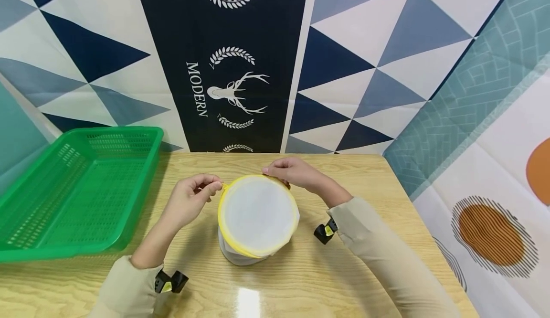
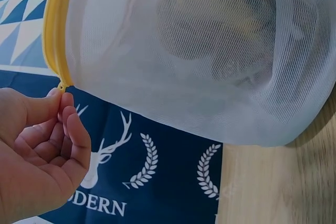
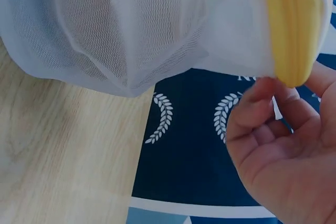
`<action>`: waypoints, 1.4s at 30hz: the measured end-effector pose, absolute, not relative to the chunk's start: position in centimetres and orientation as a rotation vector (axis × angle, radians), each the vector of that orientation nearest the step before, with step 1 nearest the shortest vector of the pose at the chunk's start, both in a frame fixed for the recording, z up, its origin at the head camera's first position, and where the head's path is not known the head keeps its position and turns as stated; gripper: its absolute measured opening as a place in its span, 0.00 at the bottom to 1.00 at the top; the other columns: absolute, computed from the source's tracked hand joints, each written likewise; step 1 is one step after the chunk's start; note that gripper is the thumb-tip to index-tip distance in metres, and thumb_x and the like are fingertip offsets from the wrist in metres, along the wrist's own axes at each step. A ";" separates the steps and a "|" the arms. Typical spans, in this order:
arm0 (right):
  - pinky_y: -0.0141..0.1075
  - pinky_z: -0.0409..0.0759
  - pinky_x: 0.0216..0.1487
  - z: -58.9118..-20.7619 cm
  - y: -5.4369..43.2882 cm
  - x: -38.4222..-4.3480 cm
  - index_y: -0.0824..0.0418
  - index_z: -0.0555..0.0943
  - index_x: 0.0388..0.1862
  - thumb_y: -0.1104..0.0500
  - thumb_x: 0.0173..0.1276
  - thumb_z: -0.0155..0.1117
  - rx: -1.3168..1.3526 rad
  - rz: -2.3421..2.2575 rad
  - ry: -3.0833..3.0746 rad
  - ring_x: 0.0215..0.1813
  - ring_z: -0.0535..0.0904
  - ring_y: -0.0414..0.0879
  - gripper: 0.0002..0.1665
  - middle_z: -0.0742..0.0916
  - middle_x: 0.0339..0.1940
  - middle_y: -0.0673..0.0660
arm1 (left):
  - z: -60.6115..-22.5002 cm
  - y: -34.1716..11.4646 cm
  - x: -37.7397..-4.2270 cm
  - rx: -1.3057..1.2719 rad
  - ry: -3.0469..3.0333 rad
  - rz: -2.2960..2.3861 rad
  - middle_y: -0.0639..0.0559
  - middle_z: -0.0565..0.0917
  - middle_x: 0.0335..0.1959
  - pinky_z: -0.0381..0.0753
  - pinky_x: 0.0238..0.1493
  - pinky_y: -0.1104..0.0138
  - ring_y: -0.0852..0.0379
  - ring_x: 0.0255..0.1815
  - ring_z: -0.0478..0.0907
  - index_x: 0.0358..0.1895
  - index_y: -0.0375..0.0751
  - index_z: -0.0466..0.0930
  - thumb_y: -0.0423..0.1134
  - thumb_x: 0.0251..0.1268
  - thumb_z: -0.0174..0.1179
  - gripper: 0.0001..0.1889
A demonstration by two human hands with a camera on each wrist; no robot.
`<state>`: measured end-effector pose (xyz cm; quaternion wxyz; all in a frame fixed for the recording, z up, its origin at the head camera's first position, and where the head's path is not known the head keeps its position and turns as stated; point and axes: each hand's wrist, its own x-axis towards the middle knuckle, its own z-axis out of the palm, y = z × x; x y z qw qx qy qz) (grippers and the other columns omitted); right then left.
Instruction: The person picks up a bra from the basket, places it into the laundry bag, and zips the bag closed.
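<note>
A round white mesh laundry bag [image 1: 259, 215] stands on the table, its top closed over and edged by a yellow zipper [image 1: 221, 208]. At the rim's left side my left hand [image 1: 191, 198] pinches the small yellow zipper pull [image 2: 62, 86] between thumb and forefinger. My right hand [image 1: 296, 172] holds the yellow rim at the far right, with fingers and thumb on either side of the zipper band [image 3: 294, 30]. Through the mesh in the left wrist view shows a blurred bundle [image 2: 215, 19], yellowish and dark.
A green plastic basket [image 1: 156, 158] with perforated walls stands on the left of the wooden table [image 1: 343, 280]. Behind the table hangs a patterned cloth [image 1: 240, 26] with a deer head and triangles. Another printed cloth [image 1: 481, 170] hangs along the right side.
</note>
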<state>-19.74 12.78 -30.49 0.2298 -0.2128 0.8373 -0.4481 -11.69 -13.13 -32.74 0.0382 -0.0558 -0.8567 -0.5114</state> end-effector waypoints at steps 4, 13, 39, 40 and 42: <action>0.33 0.70 0.28 -30.4 12.2 -20.0 0.54 0.83 0.39 0.46 0.69 0.56 -0.569 -1.206 2.379 0.25 0.70 0.45 0.15 0.78 0.22 0.51 | -32.8 -13.1 -12.2 -0.169 -2.617 -1.590 0.46 0.83 0.33 0.79 0.33 0.70 0.60 0.30 0.75 0.41 0.36 0.82 0.43 0.66 0.57 0.12; 0.32 0.79 0.38 -29.5 10.1 -20.8 0.55 0.83 0.49 0.47 0.66 0.60 -0.757 -1.091 2.426 0.39 0.77 0.44 0.19 0.85 0.45 0.50 | -32.9 -13.1 -12.9 -0.178 -2.607 -1.621 0.47 0.83 0.32 0.80 0.34 0.67 0.61 0.30 0.75 0.41 0.35 0.82 0.41 0.66 0.57 0.12; 0.32 0.81 0.34 -30.2 8.5 -20.0 0.55 0.86 0.43 0.52 0.64 0.63 -0.817 -1.137 2.393 0.33 0.81 0.39 0.12 0.87 0.42 0.51 | -33.0 -12.3 -14.0 -0.190 -2.607 -1.634 0.41 0.84 0.36 0.79 0.35 0.66 0.46 0.34 0.77 0.42 0.36 0.82 0.42 0.67 0.56 0.12; 0.32 0.82 0.34 -30.2 8.6 -20.0 0.55 0.86 0.43 0.52 0.64 0.63 -0.810 -1.148 2.396 0.33 0.82 0.39 0.12 0.87 0.42 0.51 | -33.0 -12.3 -14.0 -0.189 -2.603 -1.634 0.41 0.84 0.36 0.79 0.34 0.68 0.45 0.34 0.77 0.42 0.36 0.82 0.42 0.67 0.56 0.12; 0.33 0.82 0.33 -30.3 8.7 -19.9 0.56 0.86 0.43 0.52 0.65 0.63 -0.796 -1.171 2.403 0.32 0.82 0.40 0.12 0.87 0.42 0.52 | -33.1 -12.3 -14.1 -0.188 -2.601 -1.624 0.42 0.84 0.36 0.78 0.33 0.70 0.45 0.34 0.77 0.41 0.36 0.82 0.42 0.66 0.56 0.12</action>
